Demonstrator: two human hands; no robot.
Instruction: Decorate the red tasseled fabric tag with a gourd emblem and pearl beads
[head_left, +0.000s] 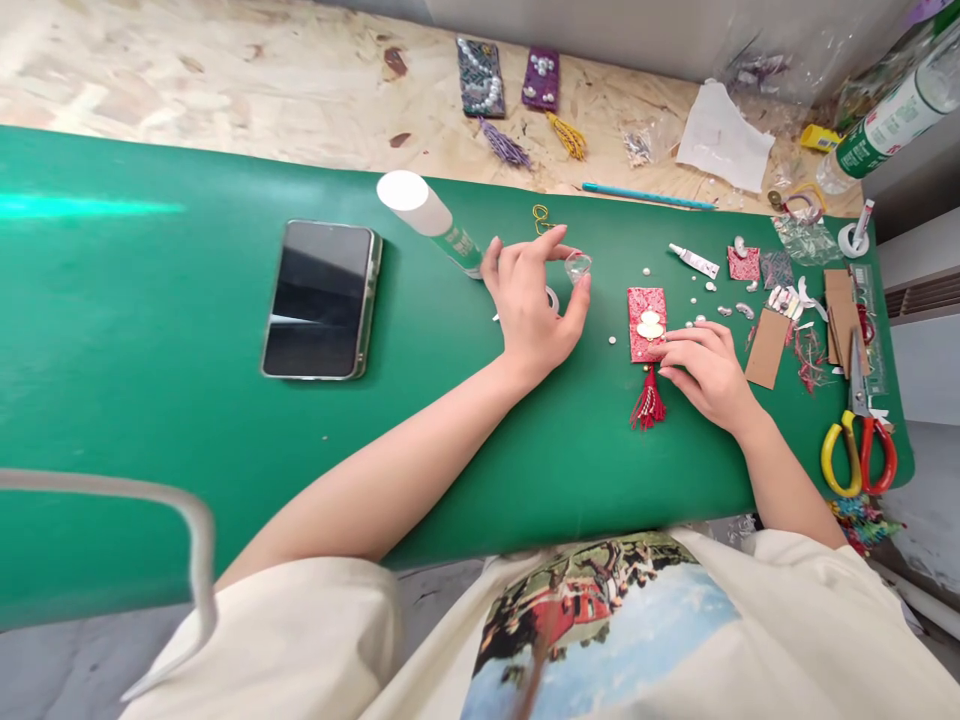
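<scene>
My left hand is raised over the green mat, thumb and index finger pinching a small clear round piece of plastic, whose exact kind I cannot make out. Below and right of it lies a red patterned rectangular piece with a pale gourd-shaped ornament on its face. A red tassel hangs from its lower edge. My right hand rests at the lower right edge of that piece, fingers bent and touching it; whether they grip anything is hidden. White beads lie scattered close by.
A white bottle stands left of my left hand, near a phone. To the right are a glue tube, cardboard strips and scissors. A blue pencil and two decorated pouches lie at the back.
</scene>
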